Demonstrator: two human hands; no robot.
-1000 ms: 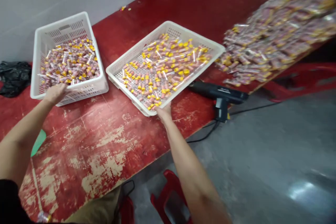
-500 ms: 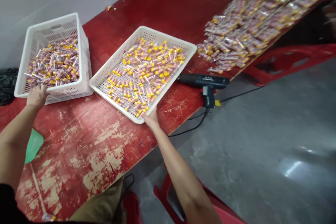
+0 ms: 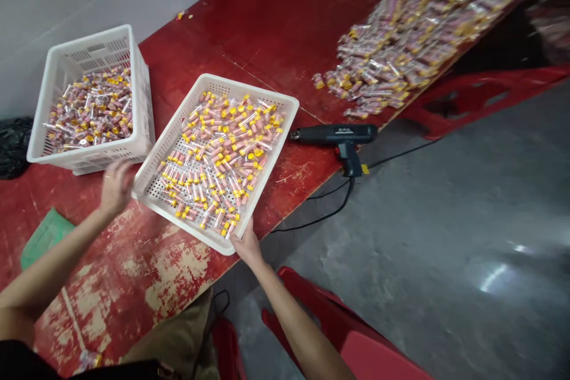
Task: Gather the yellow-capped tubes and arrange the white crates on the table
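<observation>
A shallow white perforated tray [image 3: 276, 136] holds many small tubes with yellow caps [image 3: 222, 154] and lies on the worn red table [image 3: 146, 267]. My right hand [image 3: 246, 245] grips its near corner at the table's edge. My left hand [image 3: 116, 185] has its fingers at the tray's left corner, beside a deeper white basket [image 3: 140, 113] filled with the same tubes.
A black heat gun [image 3: 338, 136] with its cord lies at the table's edge, right of the tray. A large heap of wrapped tubes [image 3: 414, 29] covers the far right. A green piece [image 3: 44, 237], a black bag [image 3: 13, 145], red stools [image 3: 356, 344] below.
The tray has slid towards me and to the left. My left hand left the deep basket's rim and moved to the tray's left corner. The right hand stayed on the tray.
</observation>
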